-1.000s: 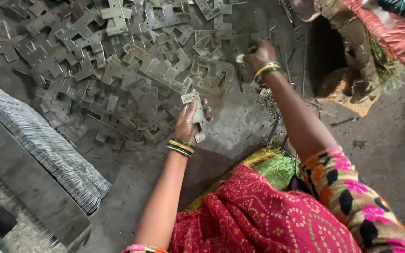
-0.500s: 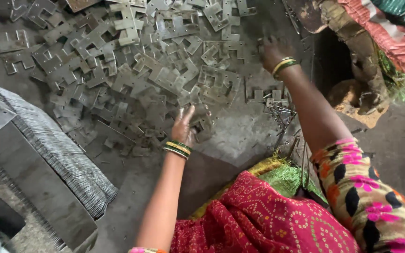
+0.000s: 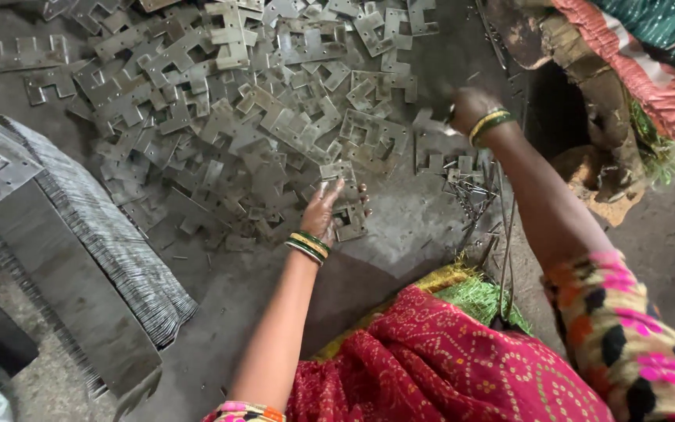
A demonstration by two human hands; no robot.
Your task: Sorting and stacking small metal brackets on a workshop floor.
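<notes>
Head view: left hand [image 3: 327, 209] at metal-plate pile's [image 3: 236, 101] near edge, bare floor [image 3: 416, 227] alongside.

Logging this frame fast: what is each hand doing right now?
Left hand: open, fingers resting on a flat metal plate in the pile.
Right hand: closed on a small metal piece; how firmly cannot be told.

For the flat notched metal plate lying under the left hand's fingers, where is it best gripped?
Probably by the near edge of the notched metal plate, coming from above on the person's side. It lies flat on the floor, partly bare there, and the left hand already rests on it.
</notes>
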